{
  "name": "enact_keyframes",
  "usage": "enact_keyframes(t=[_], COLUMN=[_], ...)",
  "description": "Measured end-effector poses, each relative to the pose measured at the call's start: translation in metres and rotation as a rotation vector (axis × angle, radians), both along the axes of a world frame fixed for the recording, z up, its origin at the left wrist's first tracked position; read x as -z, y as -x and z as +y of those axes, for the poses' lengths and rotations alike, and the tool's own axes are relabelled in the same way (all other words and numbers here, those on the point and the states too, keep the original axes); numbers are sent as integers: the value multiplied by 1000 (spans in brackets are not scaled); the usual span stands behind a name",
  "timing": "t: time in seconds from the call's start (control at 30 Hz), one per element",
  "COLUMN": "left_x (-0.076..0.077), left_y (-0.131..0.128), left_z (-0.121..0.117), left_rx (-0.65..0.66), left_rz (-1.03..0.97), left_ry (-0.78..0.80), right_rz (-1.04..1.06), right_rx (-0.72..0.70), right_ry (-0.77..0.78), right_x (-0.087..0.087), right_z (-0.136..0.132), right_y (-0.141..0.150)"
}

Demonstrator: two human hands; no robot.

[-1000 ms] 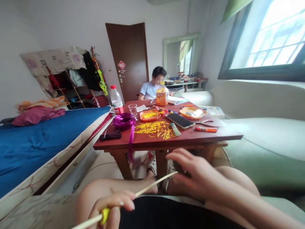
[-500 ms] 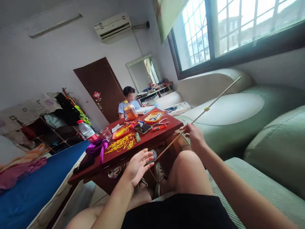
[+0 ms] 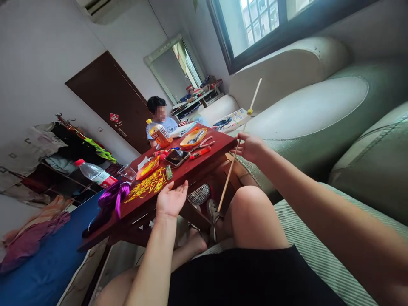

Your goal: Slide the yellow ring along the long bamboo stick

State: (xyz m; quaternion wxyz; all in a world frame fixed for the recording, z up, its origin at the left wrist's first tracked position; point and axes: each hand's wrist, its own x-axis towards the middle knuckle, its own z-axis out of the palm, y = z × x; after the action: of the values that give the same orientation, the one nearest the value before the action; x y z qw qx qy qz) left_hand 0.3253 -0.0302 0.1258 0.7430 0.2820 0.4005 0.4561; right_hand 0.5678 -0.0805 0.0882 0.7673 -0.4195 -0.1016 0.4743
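My right hand (image 3: 251, 146) grips a long thin wooden stick (image 3: 237, 146) near its middle, holding it almost upright beside the table's right corner. A small yellow piece (image 3: 250, 111) sits on the stick near its top end. My left hand (image 3: 171, 199) is open, palm up, fingers spread, at the near edge of the low red table (image 3: 194, 168). Just beyond it lie a heap of yellow strips (image 3: 146, 186), a small green item (image 3: 169, 172) and a black phone (image 3: 177, 156).
The table also carries a purple ribbon coil (image 3: 111, 194), an orange tray (image 3: 148, 166), a water bottle (image 3: 94, 173), a juice bottle (image 3: 157, 134) and pliers (image 3: 204, 144). A person (image 3: 159, 119) sits at the far end. A green sofa (image 3: 318, 123) is on the right, a blue bed (image 3: 38, 267) on the left.
My left hand let go of the stick and opened near the table edge. My right hand took the stick, lifted it to the right and swung it from slanted to nearly upright. The view tilted.
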Motion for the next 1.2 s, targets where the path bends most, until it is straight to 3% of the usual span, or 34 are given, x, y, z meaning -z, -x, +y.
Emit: enact_keyframes(t=[0.23, 0.4, 0.57, 0.7, 0.8, 1.0, 1.2], left_x=[-24, -15, 6, 15, 17, 20, 26], left_y=[0, 0, 1, 2, 3, 6, 11], left_z=[1, 2, 4, 4, 3, 2, 2], left_rx=[20, 18, 1, -10, -17, -22, -39], left_rz=[-35, -41, -56, -85, -116, -166, -234], left_ry=[0, 40, 83, 107, 117, 156, 196], right_rz=[-48, -144, -287, -422, -528, -522, -410], right_rx=[21, 85, 364, 601, 766, 974, 760], right_ry=[-47, -21, -59, -203, -266, -241, -228], right_x=[-24, -7, 14, 13, 17, 56, 95], right_z=[-4, -12, -54, -87, -96, -105, -116], right_y=[-2, 4, 12, 20, 36, 88, 138])
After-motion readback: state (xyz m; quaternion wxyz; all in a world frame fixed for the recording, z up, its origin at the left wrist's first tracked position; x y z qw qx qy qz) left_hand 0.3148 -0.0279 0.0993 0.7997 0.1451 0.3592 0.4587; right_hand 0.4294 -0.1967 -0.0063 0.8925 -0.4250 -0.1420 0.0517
